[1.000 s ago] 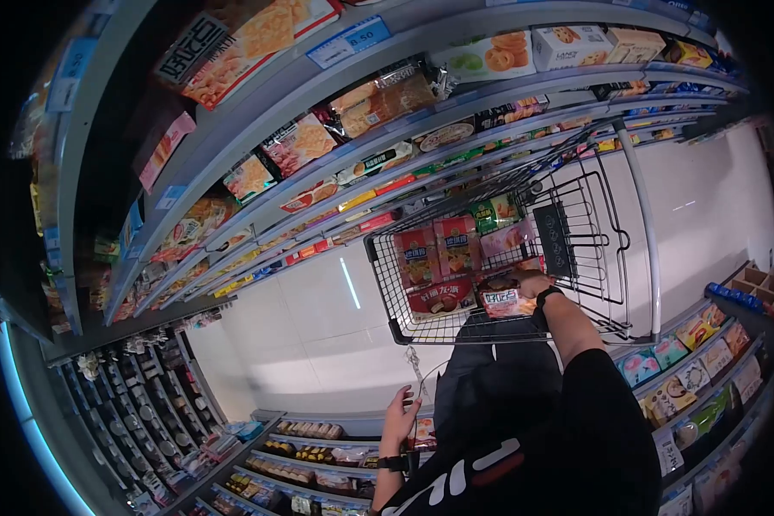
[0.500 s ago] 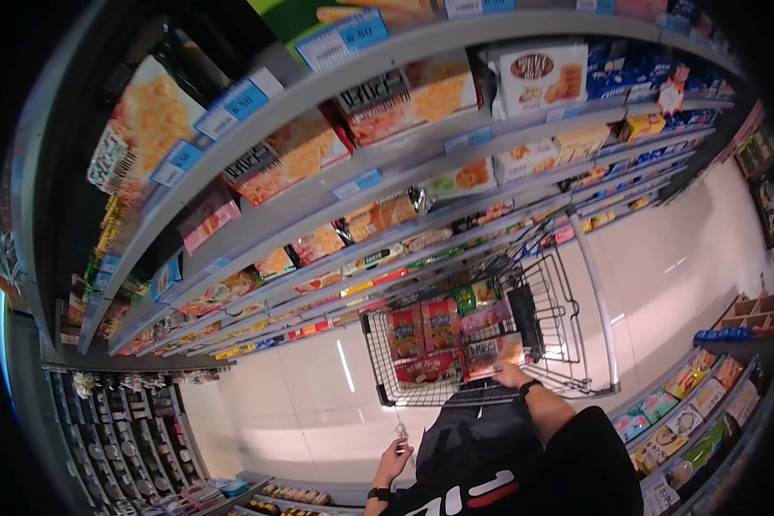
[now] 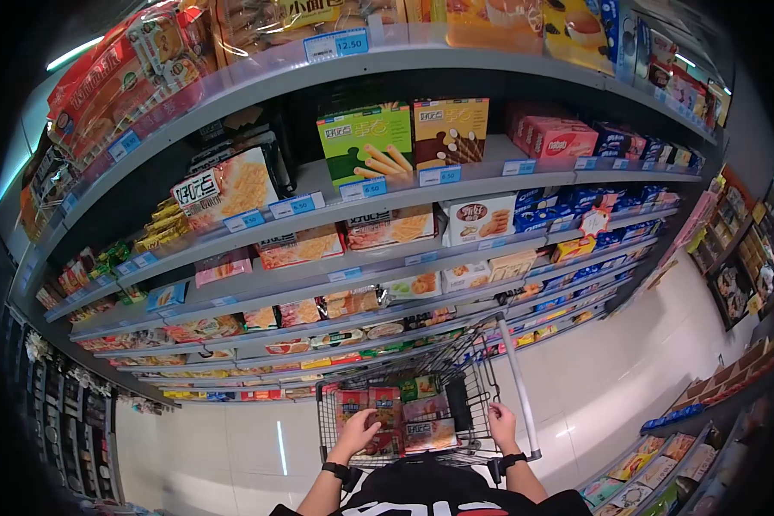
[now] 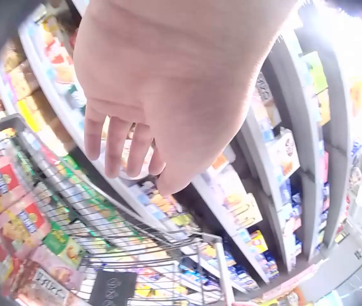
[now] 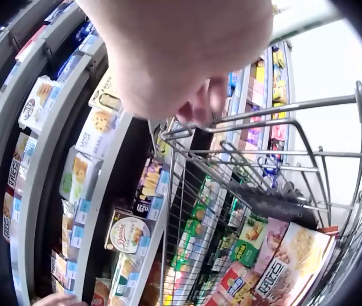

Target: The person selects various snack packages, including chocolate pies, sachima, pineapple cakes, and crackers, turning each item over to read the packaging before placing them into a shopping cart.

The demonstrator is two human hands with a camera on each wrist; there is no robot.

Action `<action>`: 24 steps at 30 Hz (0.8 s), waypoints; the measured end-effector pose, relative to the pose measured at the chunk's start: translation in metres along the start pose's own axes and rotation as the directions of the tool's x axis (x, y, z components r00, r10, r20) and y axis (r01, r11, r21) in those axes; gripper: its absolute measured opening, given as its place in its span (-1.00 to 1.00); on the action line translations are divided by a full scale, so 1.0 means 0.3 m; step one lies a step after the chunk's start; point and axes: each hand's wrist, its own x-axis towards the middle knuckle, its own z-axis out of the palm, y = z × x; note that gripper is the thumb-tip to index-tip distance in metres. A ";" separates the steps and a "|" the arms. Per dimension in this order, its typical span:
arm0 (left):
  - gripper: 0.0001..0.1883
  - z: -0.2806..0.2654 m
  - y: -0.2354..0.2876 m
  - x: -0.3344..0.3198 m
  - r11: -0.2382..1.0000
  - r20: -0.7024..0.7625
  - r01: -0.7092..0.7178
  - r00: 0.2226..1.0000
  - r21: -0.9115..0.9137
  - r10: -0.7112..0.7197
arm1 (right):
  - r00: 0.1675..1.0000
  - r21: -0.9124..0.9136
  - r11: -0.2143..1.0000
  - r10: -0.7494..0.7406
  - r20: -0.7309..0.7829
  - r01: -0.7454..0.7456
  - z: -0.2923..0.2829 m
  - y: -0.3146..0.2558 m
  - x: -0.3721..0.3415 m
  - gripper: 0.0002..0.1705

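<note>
My left hand (image 3: pixel 357 434) hovers over the left end of the wire shopping cart (image 3: pixel 322 434), its fingers loosely bent and holding nothing. Over the handle end of that cart is my right hand (image 3: pixel 501 423), also empty, with relaxed fingers. A biscuit box (image 3: pixel 430 435) with crackers printed on it lies in the cart on the side nearest me. Around it are red packs (image 3: pixel 385 399), a green pack (image 3: pixel 419 387), a pink pack (image 5: pixel 274 243) and a dark red box (image 3: pixel 383 445). In the right wrist view, my fingers (image 5: pixel 216 95) overlap the cart's wire rim.
Long curved shelves (image 3: pixel 387 193) of biscuits and snacks stand beyond the cart. The cart's grey handle (image 3: pixel 518 391) is at its right end. More stocked shelves (image 3: pixel 649 464) are at the lower right, and pale tiled floor (image 3: pixel 206 443) shows at left.
My right hand has let go of the biscuit box in the cart and moved right toward the handle. My left hand has come up over the cart. The head view has tilted up toward the shelves.
</note>
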 end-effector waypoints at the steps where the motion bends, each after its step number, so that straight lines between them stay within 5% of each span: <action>1: -0.49 -0.029 0.078 0.059 0.999 0.006 -0.044 0.999 0.011 0.044 | 0.976 -0.080 0.992 -0.112 -0.186 0.098 -0.039 -0.035 -0.004 -0.76; 2: -0.49 -0.055 0.155 0.116 0.996 0.012 -0.086 0.996 0.021 0.085 | 0.912 -0.242 0.948 -0.275 -0.304 0.206 -0.085 -0.076 -0.017 -0.81; 5: -0.49 -0.150 0.422 0.256 0.972 0.031 -0.232 0.972 -0.045 0.233 | 0.878 -0.494 0.833 -0.410 -0.247 0.251 -0.205 -0.068 -0.078 -0.63; 8: -0.49 -0.236 0.667 0.407 0.876 -0.003 -0.481 0.877 -0.036 0.481 | 0.934 -0.580 0.814 -0.236 -0.267 0.040 -0.255 -0.002 -0.162 -0.35; 10: -0.49 -0.290 0.820 0.481 0.851 -0.001 -0.523 0.852 -0.053 0.523 | 0.977 -0.604 0.782 0.034 -0.210 -0.157 -0.279 0.090 -0.194 -0.15; 12: -0.46 -0.303 0.926 0.568 0.838 -0.042 -0.542 0.841 -0.067 0.540 | 0.966 -0.608 0.771 0.042 -0.254 -0.193 -0.260 0.105 -0.192 -0.20; 15: -0.30 -0.244 1.001 0.780 0.724 -0.122 -0.673 0.714 0.152 0.690 | 0.947 -0.600 0.766 0.035 -0.321 -0.231 -0.241 0.117 -0.172 -0.31; 16: -0.30 -0.241 1.050 0.817 0.714 -0.123 -0.683 0.704 0.152 0.700 | 0.930 -0.574 0.771 0.062 -0.362 -0.275 -0.231 0.113 -0.164 -0.36; 18: -0.24 -0.222 1.120 0.915 0.654 -0.176 -0.586 0.666 0.478 0.725 | 0.901 -0.544 0.776 0.069 -0.429 -0.318 -0.225 0.114 -0.144 -0.44; 22: -0.23 -0.252 1.208 1.070 0.582 -0.229 -0.499 0.600 0.643 0.767 | 0.893 -0.581 0.750 0.028 -0.449 -0.315 -0.212 0.149 -0.159 -0.47; 24: -0.27 -0.290 1.252 1.117 0.690 -0.146 -0.333 0.831 0.642 0.537 | 0.886 -0.599 0.750 -0.037 -0.462 -0.280 -0.216 0.155 -0.153 -0.48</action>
